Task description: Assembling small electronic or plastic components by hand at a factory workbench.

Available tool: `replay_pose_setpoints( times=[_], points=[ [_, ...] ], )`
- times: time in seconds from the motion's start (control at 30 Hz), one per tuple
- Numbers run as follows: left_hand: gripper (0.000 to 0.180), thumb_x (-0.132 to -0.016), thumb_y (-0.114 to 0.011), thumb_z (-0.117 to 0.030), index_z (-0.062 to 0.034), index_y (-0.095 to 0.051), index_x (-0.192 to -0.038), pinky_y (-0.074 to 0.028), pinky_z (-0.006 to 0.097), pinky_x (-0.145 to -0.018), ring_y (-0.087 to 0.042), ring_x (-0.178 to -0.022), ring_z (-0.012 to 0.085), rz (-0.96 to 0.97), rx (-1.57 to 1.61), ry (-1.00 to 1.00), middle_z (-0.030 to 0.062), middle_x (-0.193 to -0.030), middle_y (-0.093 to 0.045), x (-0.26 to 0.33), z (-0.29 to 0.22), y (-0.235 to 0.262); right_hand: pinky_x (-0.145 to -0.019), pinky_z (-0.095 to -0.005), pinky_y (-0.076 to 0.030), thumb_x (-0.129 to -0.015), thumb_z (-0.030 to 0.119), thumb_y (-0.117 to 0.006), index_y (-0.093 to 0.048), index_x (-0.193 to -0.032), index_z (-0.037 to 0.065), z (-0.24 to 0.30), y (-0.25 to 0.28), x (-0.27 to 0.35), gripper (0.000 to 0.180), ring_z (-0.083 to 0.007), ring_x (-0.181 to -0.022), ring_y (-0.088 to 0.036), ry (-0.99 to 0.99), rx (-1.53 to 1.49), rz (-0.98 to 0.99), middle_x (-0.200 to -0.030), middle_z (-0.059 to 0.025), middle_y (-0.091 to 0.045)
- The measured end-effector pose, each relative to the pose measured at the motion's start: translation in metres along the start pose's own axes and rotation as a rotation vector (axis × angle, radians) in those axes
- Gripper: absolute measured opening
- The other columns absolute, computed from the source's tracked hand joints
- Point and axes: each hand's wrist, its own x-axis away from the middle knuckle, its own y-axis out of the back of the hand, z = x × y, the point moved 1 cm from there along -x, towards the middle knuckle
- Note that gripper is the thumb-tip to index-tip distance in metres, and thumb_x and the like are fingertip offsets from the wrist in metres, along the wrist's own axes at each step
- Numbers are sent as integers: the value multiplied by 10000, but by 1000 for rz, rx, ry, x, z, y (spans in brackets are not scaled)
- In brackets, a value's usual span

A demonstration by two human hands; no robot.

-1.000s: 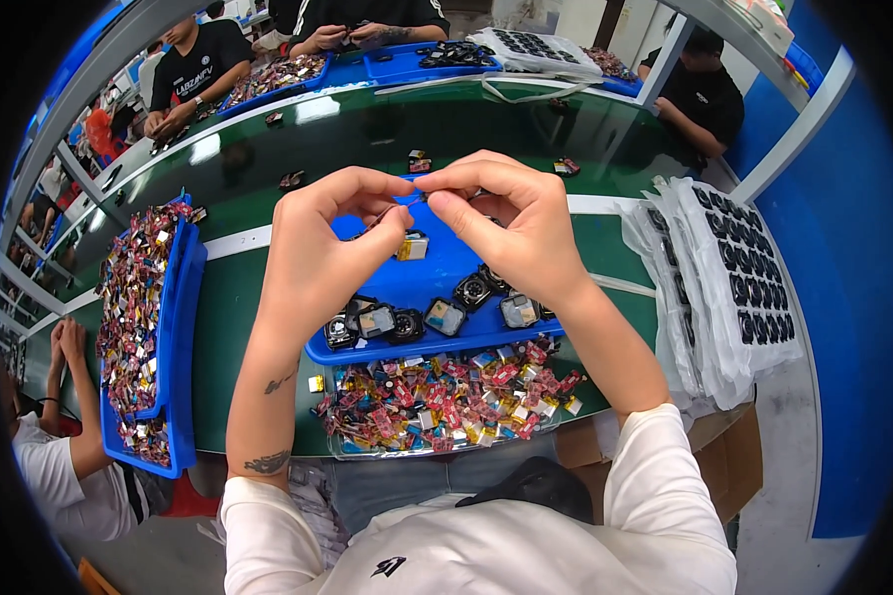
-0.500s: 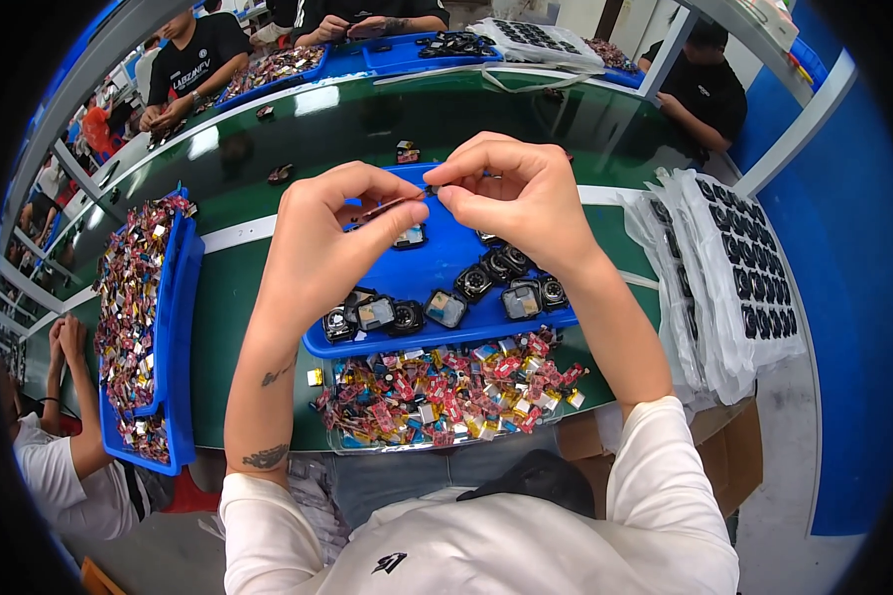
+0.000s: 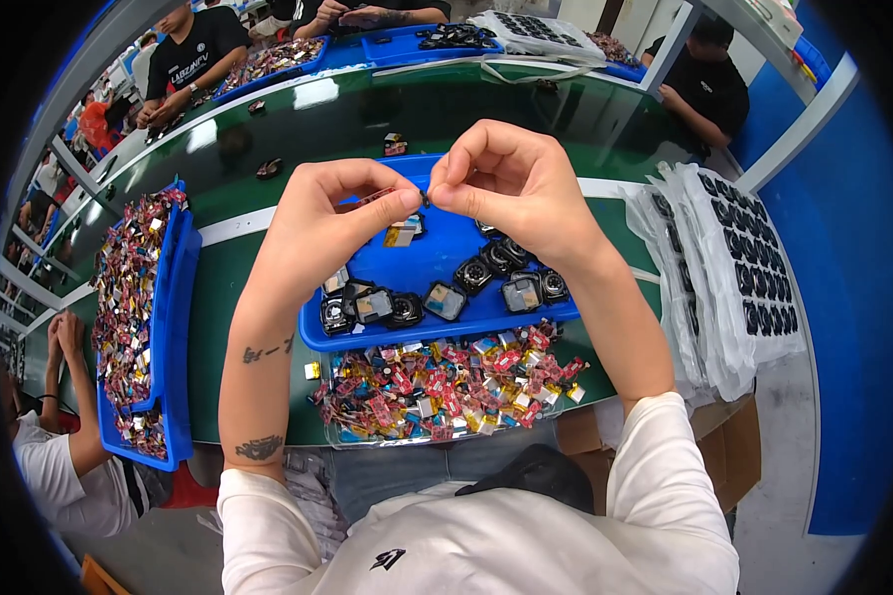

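My left hand (image 3: 342, 213) pinches a small red circuit board (image 3: 375, 196), mostly hidden by the fingers. Below those fingers shows a silver-and-yellow battery piece (image 3: 403, 233); whether it hangs from the board I cannot tell. Fingertips of my right hand (image 3: 501, 188) are closed on a tiny black part (image 3: 426, 198), which meets the left fingertips. Both hands are raised over a blue tray (image 3: 367, 340). In it lie several black watch cases (image 3: 446, 300), some with grey-beige insides facing up, others showing round dark backs.
A clear tray heaped with red boards and batteries (image 3: 446, 392) sits nearest me. Left stands a blue bin (image 3: 174, 327) of similar parts. White trays of black cases (image 3: 744, 258) are stacked right. Beyond runs a green belt (image 3: 337, 124) with scattered parts; co-workers sit around.
My hands have shifted slightly up and left, still together. The yellow-and-silver battery piece has come into sight under my left hand. Parts on the green belt have slid a little left.
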Motion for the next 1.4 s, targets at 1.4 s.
replay_pose_setpoints(
  times=[1.4],
  points=[
    [128,-837,-679,-126,-1,-660,-859,-454,210,-703,-575,-774,62,-14,77,-87,26,-836,-649,7,-12,13,-681,-276,-513,-689,94,-689,-716,-890,10,-23,8,-4,219,-164,-688,-656,-294,276,432,-758,-122,-686]
  ],
)
